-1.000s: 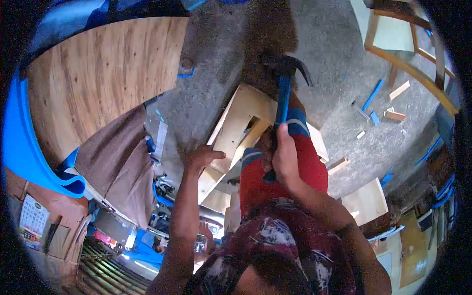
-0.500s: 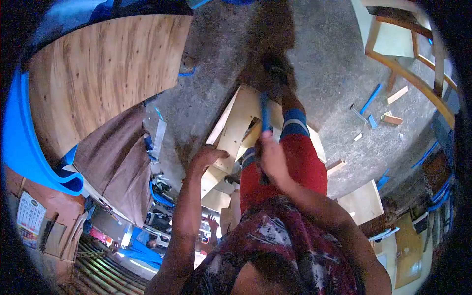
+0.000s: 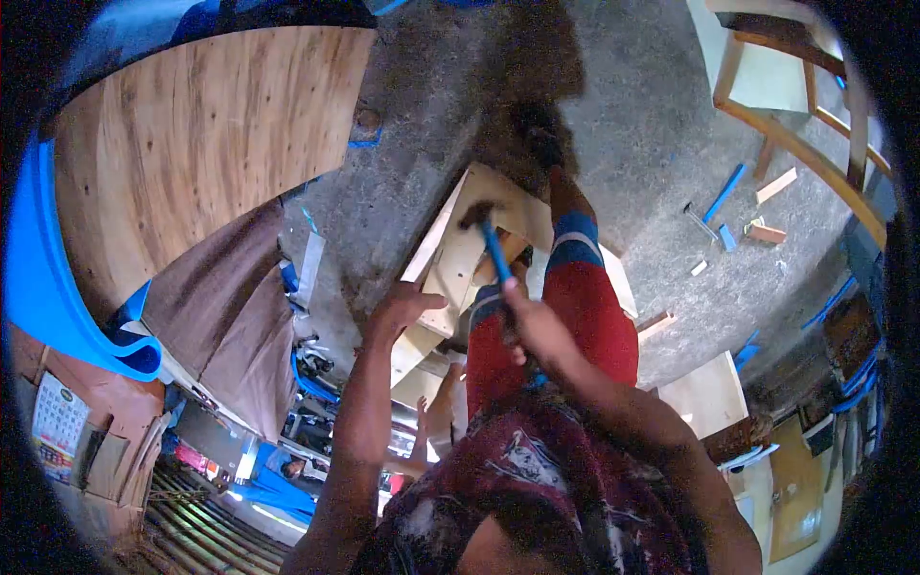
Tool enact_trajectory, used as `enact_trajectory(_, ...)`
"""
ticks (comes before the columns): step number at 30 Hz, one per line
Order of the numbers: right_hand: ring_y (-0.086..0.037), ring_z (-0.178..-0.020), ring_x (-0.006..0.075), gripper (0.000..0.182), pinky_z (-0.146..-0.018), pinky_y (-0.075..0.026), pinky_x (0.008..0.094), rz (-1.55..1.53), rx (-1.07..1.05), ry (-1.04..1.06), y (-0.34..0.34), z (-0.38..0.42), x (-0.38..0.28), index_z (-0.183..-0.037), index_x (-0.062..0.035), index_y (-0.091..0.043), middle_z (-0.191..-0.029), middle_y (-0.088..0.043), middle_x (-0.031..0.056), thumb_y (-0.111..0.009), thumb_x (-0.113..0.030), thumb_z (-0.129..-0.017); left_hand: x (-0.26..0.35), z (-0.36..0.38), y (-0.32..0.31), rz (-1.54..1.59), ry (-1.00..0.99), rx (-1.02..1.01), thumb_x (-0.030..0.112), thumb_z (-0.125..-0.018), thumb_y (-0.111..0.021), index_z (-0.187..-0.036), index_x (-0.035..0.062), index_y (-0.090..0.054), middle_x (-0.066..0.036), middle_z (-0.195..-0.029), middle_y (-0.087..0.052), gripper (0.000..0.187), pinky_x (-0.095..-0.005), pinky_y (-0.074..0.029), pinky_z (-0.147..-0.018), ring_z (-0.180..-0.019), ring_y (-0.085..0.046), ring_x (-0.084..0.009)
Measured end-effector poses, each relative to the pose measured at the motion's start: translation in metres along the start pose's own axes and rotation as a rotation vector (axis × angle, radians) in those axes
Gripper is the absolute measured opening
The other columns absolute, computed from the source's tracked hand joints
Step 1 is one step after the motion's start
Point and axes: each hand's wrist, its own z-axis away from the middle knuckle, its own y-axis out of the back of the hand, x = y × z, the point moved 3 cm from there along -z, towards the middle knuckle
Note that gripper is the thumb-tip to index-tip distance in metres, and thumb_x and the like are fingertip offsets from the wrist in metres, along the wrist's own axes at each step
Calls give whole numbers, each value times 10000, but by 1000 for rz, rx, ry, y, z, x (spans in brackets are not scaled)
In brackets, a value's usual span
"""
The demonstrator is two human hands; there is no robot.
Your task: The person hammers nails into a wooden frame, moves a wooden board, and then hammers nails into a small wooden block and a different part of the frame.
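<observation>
Between my legs stands a pale wooden piece [image 3: 450, 273] made of joined boards. My left hand [image 3: 407, 309] is closed on its left board, thumb lying across the top face. A hammer [image 3: 495, 251] with a blue handle is in my right hand [image 3: 537, 326], fingers wrapped round the lower handle. The dark hammer head hangs over the upper part of the boards and looks slightly blurred; whether it touches the wood I cannot tell.
A large plywood panel [image 3: 220, 144] fills the upper left, above a brown cloth [image 3: 225, 316]. Wood offcuts [image 3: 767, 233] and a blue bar [image 3: 724, 194] lie on the floor at right, near a wooden frame [image 3: 805, 153]. Another person's arm [image 3: 441, 407] shows below the boards.
The hammer has swung down and left, its head now over the boards. My left hand has barely moved. The other person's arm has shifted near the lower boards.
</observation>
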Motion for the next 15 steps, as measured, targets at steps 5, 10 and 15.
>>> enact_trajectory(5,-417,-345,142,557,-351,-325,290,-333,294,570,12,1,-38,-631,-112,-454,-453,-412,10,-295,-550,-935,-5,-5,-6,63,6,-117,285,-656,-713,-1039,-15,-637,-182,-877,-664,493,-375,-477,-741,-758,-634,-255)
enact_trajectory(10,-441,-366,157,599,-365,-357,316,-107,-65,3,-17,-20,42,-660,-67,-492,-488,-464,37,-341,-592,-906,-13,-7,-5,-21,5,-2,315,-624,-747,-973,-32,-655,-156,-842,-670,501,-368,-478,-697,-725,-625,-244)
enact_trajectory(15,-418,-332,165,536,-322,-339,303,-581,57,503,26,18,-54,-668,-89,-460,-469,-410,8,-320,-530,-938,-44,-40,-16,-52,-69,-23,332,-617,-744,-910,-31,-669,-155,-801,-668,472,-374,-475,-687,-720,-621,-235)
